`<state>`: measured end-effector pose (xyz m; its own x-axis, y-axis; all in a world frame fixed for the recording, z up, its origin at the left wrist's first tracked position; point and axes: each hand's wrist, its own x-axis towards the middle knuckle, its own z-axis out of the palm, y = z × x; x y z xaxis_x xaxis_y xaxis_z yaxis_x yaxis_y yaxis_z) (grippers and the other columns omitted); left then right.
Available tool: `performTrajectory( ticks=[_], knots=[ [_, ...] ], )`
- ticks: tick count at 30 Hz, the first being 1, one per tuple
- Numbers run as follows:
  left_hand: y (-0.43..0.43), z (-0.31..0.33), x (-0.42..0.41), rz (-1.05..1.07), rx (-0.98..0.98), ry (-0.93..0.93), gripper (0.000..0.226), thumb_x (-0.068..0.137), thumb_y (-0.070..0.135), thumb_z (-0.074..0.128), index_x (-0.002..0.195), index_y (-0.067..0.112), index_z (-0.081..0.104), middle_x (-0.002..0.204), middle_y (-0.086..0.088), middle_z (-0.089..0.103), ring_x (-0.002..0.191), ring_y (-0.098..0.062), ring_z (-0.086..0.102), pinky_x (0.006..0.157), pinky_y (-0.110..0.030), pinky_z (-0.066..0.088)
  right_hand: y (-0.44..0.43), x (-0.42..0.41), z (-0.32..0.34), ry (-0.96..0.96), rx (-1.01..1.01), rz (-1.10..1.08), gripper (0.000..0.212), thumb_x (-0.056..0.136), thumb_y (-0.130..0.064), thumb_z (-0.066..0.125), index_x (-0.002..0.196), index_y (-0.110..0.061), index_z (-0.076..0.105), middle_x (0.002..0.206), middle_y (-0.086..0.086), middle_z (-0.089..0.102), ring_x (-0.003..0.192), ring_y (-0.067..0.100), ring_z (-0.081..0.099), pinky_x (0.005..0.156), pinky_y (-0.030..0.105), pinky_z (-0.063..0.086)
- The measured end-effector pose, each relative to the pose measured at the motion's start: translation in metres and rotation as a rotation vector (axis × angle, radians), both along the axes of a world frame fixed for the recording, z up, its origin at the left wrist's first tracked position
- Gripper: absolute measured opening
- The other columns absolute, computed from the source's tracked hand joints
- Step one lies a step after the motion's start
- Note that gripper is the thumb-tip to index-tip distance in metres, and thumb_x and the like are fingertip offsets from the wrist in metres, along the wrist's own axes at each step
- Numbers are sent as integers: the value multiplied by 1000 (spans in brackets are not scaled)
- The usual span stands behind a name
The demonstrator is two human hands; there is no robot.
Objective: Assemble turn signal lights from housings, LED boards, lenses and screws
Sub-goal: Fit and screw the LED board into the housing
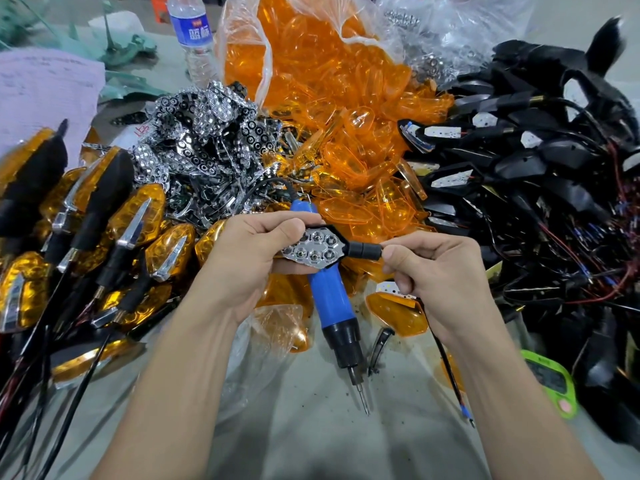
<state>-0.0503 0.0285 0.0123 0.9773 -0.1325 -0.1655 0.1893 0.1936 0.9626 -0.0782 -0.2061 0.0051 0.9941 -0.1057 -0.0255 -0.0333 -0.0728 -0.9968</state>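
Observation:
My left hand (242, 258) grips a black housing fitted with a chrome reflector (313, 249), face up. Thumb and fingers of my right hand (436, 271) pinch the housing's black rubber stem (365, 251); its wire (450, 372) hangs down past that wrist. A blue electric screwdriver (332, 306) lies on the table under the hands, tip toward me. Loose orange lenses (346, 140) spill from a plastic bag behind. Chrome reflectors (194, 140) are heaped at the centre left. Black housings with wires (536, 174) are piled on the right.
Finished amber lights (104, 230) are stacked at the left. A water bottle (194, 32) stands at the back beside pink paper (45, 95). A green timer (554, 386) lies at the right front. One orange lens (398, 313) and a chrome trim (379, 348) lie near the screwdriver.

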Motion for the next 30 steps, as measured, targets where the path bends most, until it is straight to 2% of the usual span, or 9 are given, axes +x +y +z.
performTrajectory(
  ticks=[5,9,12,15,18,20,22,27,30],
  knots=[
    [-9,-5,-3,135,91,-158,30,104,13,61,91,24,85,95,-4,80,84,-22,78,58,-32,63,3,0,1,29,39,-13,20,91,2,73,82,-14,82,67,12,70,46,14,51,46,20,43],
    [-13,-10,-5,302,178,-333,17,96,33,70,86,31,84,83,4,79,74,-15,75,54,-37,62,2,-3,7,79,-29,99,19,92,-2,73,82,-16,81,68,11,70,50,15,54,49,23,45],
    [-12,-14,-4,351,278,-403,15,91,40,73,86,29,83,83,7,79,78,-16,74,67,-48,63,1,-1,17,60,-295,155,10,91,-29,72,94,-29,81,82,-2,76,75,7,67,72,34,54],
    [-14,-13,-3,351,295,-428,8,93,31,75,87,30,81,83,9,79,77,-10,74,69,-36,60,14,3,28,33,-442,255,38,85,-50,66,122,-41,71,104,-21,76,103,-2,69,94,31,55],
    [-15,-9,-4,335,340,-500,6,94,25,75,92,26,81,86,14,79,80,-5,74,71,-20,55,40,9,36,-31,-507,369,19,95,-42,65,114,-41,70,97,-20,75,91,-2,68,82,25,55],
    [-15,-6,-5,325,387,-546,6,94,24,76,94,28,79,89,17,79,84,-5,74,74,-17,54,51,15,40,-45,-567,398,10,99,-38,64,105,-34,71,85,-8,74,76,9,66,74,37,57],
    [-14,-4,-6,324,380,-549,10,95,22,74,93,31,79,90,16,79,87,-5,75,77,-18,55,55,21,41,4,-516,412,9,98,-35,68,106,-32,73,79,-2,74,72,16,68,75,44,58],
    [-14,-3,-13,339,188,-300,25,98,44,61,102,31,83,107,7,80,101,-20,75,79,-37,60,60,24,32,38,-316,286,25,92,-24,78,115,-31,78,87,-9,79,61,1,62,67,33,57],
    [-13,-3,-16,288,95,-192,23,98,32,60,108,33,82,110,3,79,98,-23,75,77,-35,63,63,24,24,38,-239,209,21,90,-22,81,105,-35,78,89,-10,80,63,0,64,70,28,54]
  ],
)
